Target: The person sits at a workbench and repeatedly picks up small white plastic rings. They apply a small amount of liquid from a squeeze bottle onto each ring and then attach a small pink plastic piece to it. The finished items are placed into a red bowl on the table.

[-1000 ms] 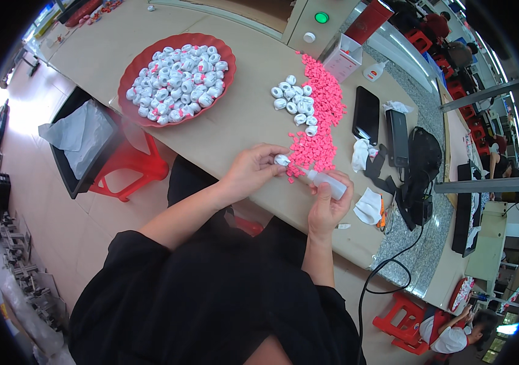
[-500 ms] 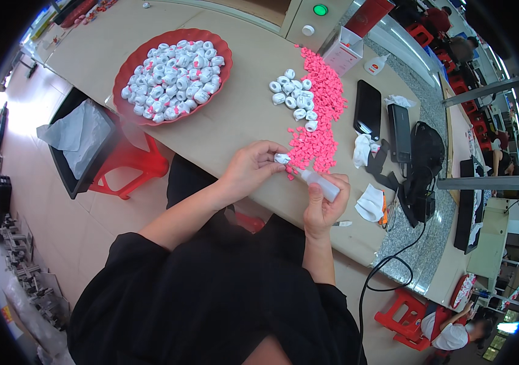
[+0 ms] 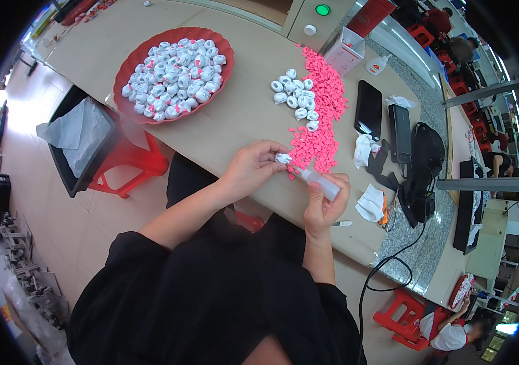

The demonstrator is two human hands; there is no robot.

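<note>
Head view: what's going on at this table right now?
A seated person in black works at the table edge. The left hand pinches a small white piece at its fingertips, and the right hand holds a small white bottle with its tip pointed at that piece. Just beyond lie a heap of pink bits and a few loose white pieces. A red tray at the far left is full of white pieces.

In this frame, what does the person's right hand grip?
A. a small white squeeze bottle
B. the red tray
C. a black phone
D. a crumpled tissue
A: the right hand is wrapped around a small white squeeze bottle whose tip points at the small white piece pinched in the left hand.
</note>
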